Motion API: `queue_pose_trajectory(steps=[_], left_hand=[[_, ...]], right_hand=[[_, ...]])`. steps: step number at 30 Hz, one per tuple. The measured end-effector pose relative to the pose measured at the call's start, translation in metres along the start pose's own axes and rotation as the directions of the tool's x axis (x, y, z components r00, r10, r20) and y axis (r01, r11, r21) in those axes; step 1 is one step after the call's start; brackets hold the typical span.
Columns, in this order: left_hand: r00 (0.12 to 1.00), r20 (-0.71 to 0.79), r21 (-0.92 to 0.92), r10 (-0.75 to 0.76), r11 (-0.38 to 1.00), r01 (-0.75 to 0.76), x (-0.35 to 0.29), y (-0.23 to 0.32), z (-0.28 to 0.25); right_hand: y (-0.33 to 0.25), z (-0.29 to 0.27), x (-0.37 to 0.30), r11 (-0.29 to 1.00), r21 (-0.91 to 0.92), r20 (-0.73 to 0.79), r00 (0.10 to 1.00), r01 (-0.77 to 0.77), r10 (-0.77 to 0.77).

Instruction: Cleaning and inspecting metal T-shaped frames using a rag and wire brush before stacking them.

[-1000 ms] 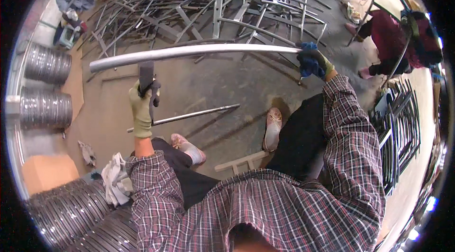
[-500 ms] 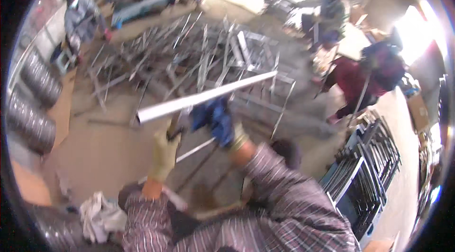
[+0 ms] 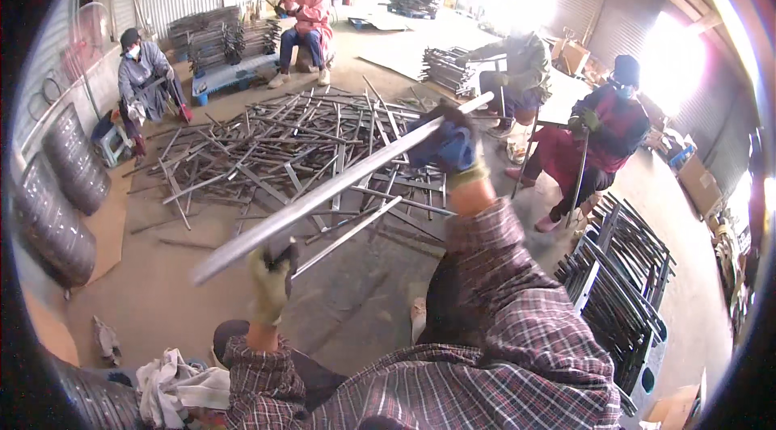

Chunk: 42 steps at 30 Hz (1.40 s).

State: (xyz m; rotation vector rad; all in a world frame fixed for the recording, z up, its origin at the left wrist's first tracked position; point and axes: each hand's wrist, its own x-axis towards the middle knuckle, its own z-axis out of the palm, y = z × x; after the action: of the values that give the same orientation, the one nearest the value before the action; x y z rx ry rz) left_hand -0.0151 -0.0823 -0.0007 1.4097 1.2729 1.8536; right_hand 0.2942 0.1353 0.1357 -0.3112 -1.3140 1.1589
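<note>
A long, pale metal tube (image 3: 339,191) slants across the front, its near-left end lower and blurred, its far-right end raised over the heap. My right hand (image 3: 449,143), wrapped in blue material with a cream glove cuff, is closed around the tube toward its far end. My left hand (image 3: 270,283), in a cream glove, is just below the tube's near part. Its fingers are curled at a small dark thing that is too blurred to name. Whether this hand touches the tube I cannot tell. A second thin metal bar (image 3: 347,238) slants beyond my left hand.
A wide heap of metal bars (image 3: 267,139) covers the floor ahead. Stacked dark frames (image 3: 618,276) stand at right. Four black rolls aside, several seated people surround the heap, including a person in dark red (image 3: 606,135). A pale cloth (image 3: 182,381) lies at lower left.
My right hand has moved up and right with the tube, which slopes more steeply now. Its near end sits lower and farther left. My left hand has shifted slightly down. The view is tilted farther up.
</note>
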Motion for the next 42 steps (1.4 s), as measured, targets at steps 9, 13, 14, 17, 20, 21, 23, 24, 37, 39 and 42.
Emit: queue_pose_trajectory(steps=[9, 13, 14, 17, 20, 21, 23, 24, 37, 39, 42], left_hand=[[0.982, -0.055, -0.285, 0.181, 0.940, -0.189, -0.037, 0.088, 0.013], [0.935, -0.245, -0.373, 0.257, 0.865, -0.336, -0.043, 0.091, 0.021], [0.934, -0.276, -0.389, 0.227, 0.862, -0.324, -0.043, 0.094, 0.026], [0.952, -0.211, -0.446, 0.222, 0.845, -0.296, -0.042, 0.092, 0.012], [0.992, 0.018, -0.634, 0.126, 0.769, -0.086, -0.013, 0.114, 0.035], [0.998, -0.060, -0.618, 0.006, 0.785, -0.042, -0.011, 0.127, 0.041], [0.985, -0.169, -0.585, 0.043, 0.800, -0.135, 0.003, 0.133, 0.076], [0.986, -0.153, -0.609, 0.060, 0.780, -0.142, 0.005, 0.136, 0.082], [0.991, -0.129, -0.572, 0.034, 0.814, -0.102, -0.003, 0.133, 0.127], [0.981, -0.175, -0.558, 0.085, 0.812, -0.170, -0.001, 0.129, 0.116], [0.970, -0.198, -0.489, 0.140, 0.844, -0.221, 0.003, 0.134, 0.100]], right_hand=[[-0.124, -0.109, 0.093, 0.967, 0.255, 0.021, 0.999, 0.023, -0.030], [-0.142, -0.112, 0.087, 0.920, 0.346, -0.089, 0.983, 0.183, -0.162], [-0.155, -0.134, 0.086, 0.883, 0.402, -0.134, 0.970, 0.242, -0.205], [-0.170, -0.115, 0.043, 0.964, 0.218, 0.198, 0.961, 0.150, -0.194], [-0.143, -0.130, 0.008, 0.950, 0.294, 0.337, 0.942, -0.108, 0.003], [-0.121, -0.057, -0.024, 0.966, -0.218, 0.033, 0.991, 0.137, -0.133], [-0.103, -0.014, -0.059, 0.985, -0.089, 0.121, 0.980, -0.147, 0.157], [-0.075, 0.024, -0.086, 0.998, -0.001, 0.117, 0.991, -0.067, 0.067], [0.003, 0.008, -0.248, 0.246, -0.837, 0.546, 0.730, 0.488, 0.411], [0.012, -0.034, -0.237, 0.420, -0.817, 0.515, 0.826, 0.394, 0.227], [0.003, -0.100, -0.235, 0.683, -0.712, -0.181, 0.982, -0.163, 0.045]])
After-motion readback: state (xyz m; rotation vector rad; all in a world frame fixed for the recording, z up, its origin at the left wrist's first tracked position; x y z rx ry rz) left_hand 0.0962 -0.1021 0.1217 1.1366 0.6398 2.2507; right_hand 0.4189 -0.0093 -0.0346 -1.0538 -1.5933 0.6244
